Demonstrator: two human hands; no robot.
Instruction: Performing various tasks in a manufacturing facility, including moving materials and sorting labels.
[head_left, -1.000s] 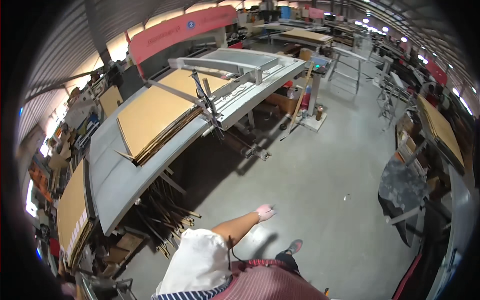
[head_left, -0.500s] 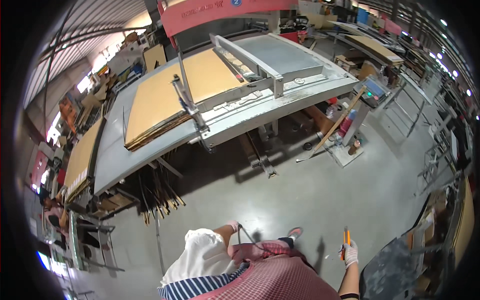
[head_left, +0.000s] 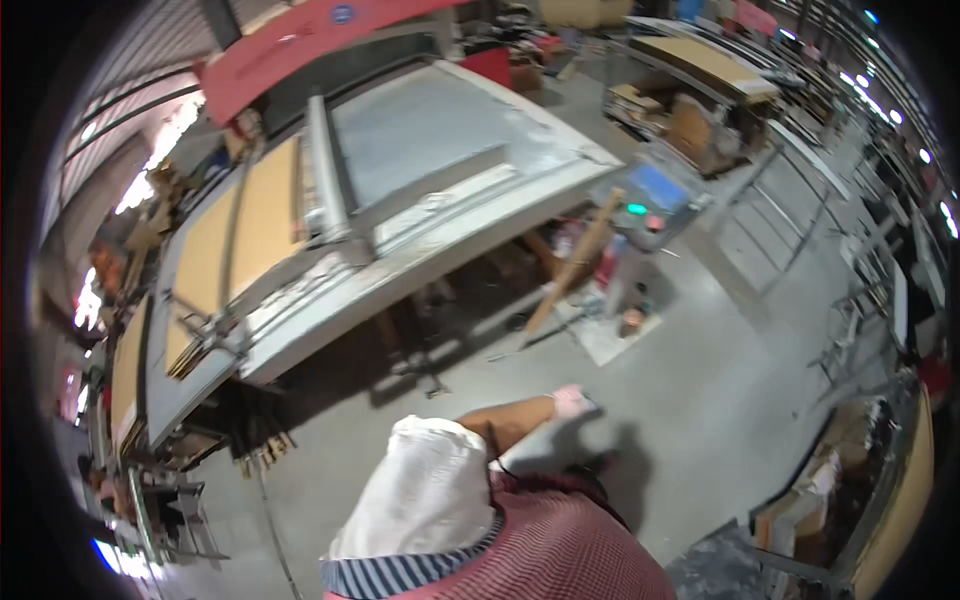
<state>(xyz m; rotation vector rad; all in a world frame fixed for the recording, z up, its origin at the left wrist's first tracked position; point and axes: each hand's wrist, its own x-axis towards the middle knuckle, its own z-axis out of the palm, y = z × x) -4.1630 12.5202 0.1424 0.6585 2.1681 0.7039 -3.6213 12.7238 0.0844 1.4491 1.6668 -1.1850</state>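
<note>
The left hand [head_left: 572,402], in a pale glove, hangs over the floor [head_left: 470,385], well apart from the near edge of the tabletop [head_left: 430,125] and touching nothing that shows. Its fingers are blurred, so I cannot tell whether they are spread or curled. Half a second ago it was drawn in close to the body; now the forearm reaches out past the white sleeve [head_left: 425,490]. The right hand, which then held an orange cutter, has left the view, so its grip cannot be told.

The view has swung rightward. The stack of tan sheets [head_left: 268,215] now sits farther left in it, at the tabletop's left end, with the metal beam [head_left: 328,170] crossing just beside it. Nearest the left hand, a brown bottle [head_left: 634,318] stands on a pale base plate [head_left: 603,346]. A wooden pole [head_left: 575,265] leans near the tabletop's near right corner, where a control box [head_left: 660,190] with a blue screen stands just beside.
</note>
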